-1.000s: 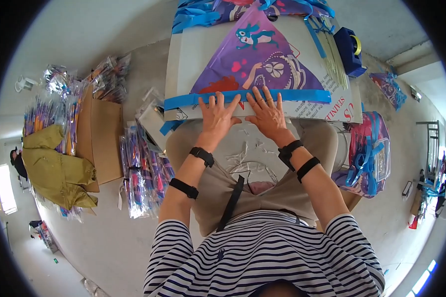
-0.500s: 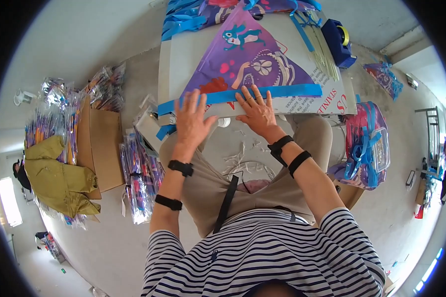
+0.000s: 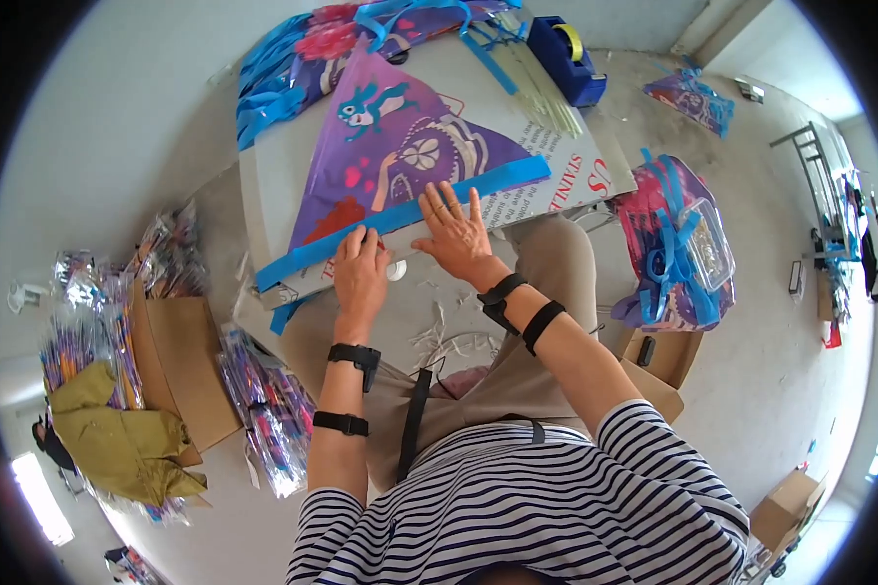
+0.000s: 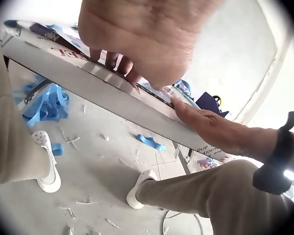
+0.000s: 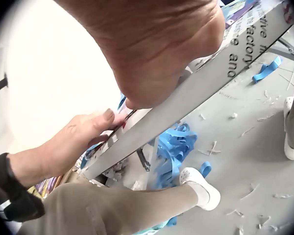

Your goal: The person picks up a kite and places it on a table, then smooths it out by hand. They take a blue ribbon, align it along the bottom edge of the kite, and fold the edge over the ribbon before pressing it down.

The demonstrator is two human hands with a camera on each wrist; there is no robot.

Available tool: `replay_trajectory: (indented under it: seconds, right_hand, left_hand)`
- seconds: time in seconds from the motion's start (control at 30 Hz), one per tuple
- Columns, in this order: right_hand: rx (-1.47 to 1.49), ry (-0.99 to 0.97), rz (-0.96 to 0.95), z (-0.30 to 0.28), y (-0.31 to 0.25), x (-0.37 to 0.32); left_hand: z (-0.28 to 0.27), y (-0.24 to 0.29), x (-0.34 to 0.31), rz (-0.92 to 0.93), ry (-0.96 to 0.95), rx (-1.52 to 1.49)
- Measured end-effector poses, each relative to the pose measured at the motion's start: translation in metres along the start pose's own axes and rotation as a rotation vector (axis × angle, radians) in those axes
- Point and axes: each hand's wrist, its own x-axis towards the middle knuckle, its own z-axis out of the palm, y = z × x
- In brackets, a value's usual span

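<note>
In the head view a purple printed triangular sheet lies on the board-topped table, a blue strip along its near edge. The left hand rests its fingertips on the strip left of its middle, fingers slightly bent. Further right, the right hand lies with extended fingers on the strip. Neither hand grips anything. In the left wrist view the left hand is over the table edge, its fingers partly hidden; the right wrist view shows the right hand at the edge, fingertips hidden.
A blue tape dispenser stands at the table's far right, near thin pale sticks. Blue strips lie at the far left. Packed bags and a cardboard box are at left; a pink-purple bundle is at right.
The left hand, lifted half a second ago, is down on the strip again. The right hand stays on the strip. The head view has turned, so table and sheet appear tilted and further left.
</note>
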Motion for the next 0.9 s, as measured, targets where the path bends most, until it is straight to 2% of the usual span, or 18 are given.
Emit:
replay_trajectory:
  seconds: [0.07, 0.33, 0.5, 0.73, 0.83, 0.9]
  right_hand:
    - [-0.063, -0.080, 0.119, -0.010, 0.019, -0.003]
    - [-0.123, -0.082, 0.327, -0.033, 0.065, -0.010]
    - [-0.129, -0.082, 0.366, -0.038, 0.087, -0.012]
    - [-0.178, -0.103, 0.312, -0.048, 0.141, -0.020]
    - [-0.158, -0.069, 0.316, -0.043, 0.147, -0.022]
    - [-0.184, -0.176, 0.354, -0.054, 0.141, -0.017]
  left_hand:
    - [0.000, 0.000, -0.001, -0.006, -0.006, 0.004]
    - [-0.001, 0.001, -0.001, -0.017, -0.035, -0.004]
    - [-0.002, 0.000, -0.001, -0.005, -0.042, 0.005]
    - [-0.003, 0.000, 0.001, -0.008, -0.049, -0.003]
    - [-0.002, 0.001, -0.001, -0.019, -0.032, -0.007]
    - [0.000, -0.003, -0.001, -0.008, 0.004, -0.036]
